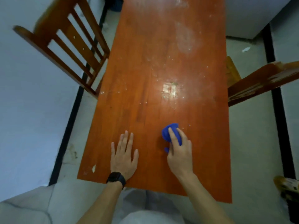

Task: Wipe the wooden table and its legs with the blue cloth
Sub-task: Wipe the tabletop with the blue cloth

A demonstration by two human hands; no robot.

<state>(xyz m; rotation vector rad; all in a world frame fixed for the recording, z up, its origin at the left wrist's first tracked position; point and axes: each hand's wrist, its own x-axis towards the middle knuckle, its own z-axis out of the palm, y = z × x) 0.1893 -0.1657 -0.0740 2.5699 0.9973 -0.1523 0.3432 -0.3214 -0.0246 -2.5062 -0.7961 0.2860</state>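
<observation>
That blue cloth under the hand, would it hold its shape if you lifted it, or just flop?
Probably flop: the blue cloth sits bunched into soft folds under the right hand, so it looks limp. It seems light, a small wad one hand covers. Pushed along the wooden table, it would likely slide and crumple rather than roll.

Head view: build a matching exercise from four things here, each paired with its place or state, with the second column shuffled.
Column one
1. left hand
2. right hand
3. brown slatted wooden chair
4. black wristwatch

Column two
A. grips the crumpled blue cloth
B. stands beside the orange-brown wooden table, at its left edge
C. lies flat on the tabletop, fingers straight
D. is strapped just behind the left hand

Pairs: 1-C, 2-A, 3-B, 4-D
</observation>
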